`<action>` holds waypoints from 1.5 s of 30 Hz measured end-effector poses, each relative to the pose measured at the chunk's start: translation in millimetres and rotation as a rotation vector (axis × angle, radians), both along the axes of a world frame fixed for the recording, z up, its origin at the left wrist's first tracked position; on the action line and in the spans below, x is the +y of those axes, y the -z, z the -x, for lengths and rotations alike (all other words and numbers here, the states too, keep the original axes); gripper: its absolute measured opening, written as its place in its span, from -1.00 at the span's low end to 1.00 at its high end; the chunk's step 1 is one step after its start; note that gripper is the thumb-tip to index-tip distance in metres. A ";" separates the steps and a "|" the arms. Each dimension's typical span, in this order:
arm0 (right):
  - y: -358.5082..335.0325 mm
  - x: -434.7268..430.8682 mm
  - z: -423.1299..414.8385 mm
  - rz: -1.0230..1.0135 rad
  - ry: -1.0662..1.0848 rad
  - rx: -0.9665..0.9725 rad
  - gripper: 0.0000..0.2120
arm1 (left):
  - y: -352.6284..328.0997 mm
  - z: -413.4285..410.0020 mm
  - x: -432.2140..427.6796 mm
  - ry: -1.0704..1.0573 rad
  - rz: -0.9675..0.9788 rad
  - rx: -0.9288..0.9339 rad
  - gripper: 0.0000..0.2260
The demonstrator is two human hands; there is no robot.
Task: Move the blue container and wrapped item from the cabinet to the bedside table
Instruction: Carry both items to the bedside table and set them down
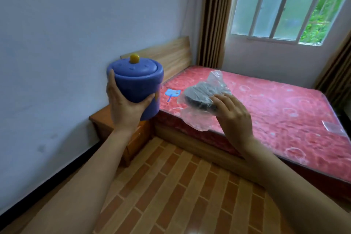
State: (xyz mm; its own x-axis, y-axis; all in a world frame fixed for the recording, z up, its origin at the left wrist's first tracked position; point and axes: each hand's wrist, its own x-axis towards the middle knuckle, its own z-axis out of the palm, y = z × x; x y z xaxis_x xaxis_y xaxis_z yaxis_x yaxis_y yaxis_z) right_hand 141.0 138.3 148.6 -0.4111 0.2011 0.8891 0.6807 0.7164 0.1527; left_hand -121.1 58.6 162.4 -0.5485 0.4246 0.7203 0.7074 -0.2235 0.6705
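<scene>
Two loads are in the air at once, one per hand, and the cabinet is not in view. Largest in the room is the bed (266,104) with its red patterned mattress, filling the right side under the window (281,4). Tucked between the bed's near corner and the wall stands the wooden bedside table (100,118), low and to the left; most of its top is hidden behind the left arm. The blue container (137,85), upright with its yellow-knobbed lid seated, is cupped from below and behind by the left hand (124,104), fingers wrapped round its wall. It hangs almost directly over the table, so that hand seems far nearer the goal: a short lowering should do. The wrapped item (201,95), a dark flat thing in loose clear plastic, is pinched in the right hand (233,116) over the mattress edge, lying roughly flat; it has to travel leftward across the bed corner to reach the table.
</scene>
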 end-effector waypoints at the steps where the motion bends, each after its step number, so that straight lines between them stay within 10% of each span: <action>1: 1.0 4.0 14.0 0.000 -0.009 0.005 -0.82 | 1.4 13.9 -1.0 -0.018 0.003 0.005 0.02; 19: 29.7 106.4 164.7 0.028 -0.090 0.033 -0.75 | 42.6 156.9 70.9 -0.054 0.000 0.039 -0.01; 45: 73.5 468.8 347.9 0.144 -0.422 -0.094 -0.77 | 108.4 297.0 359.0 -0.386 0.056 -0.135 0.00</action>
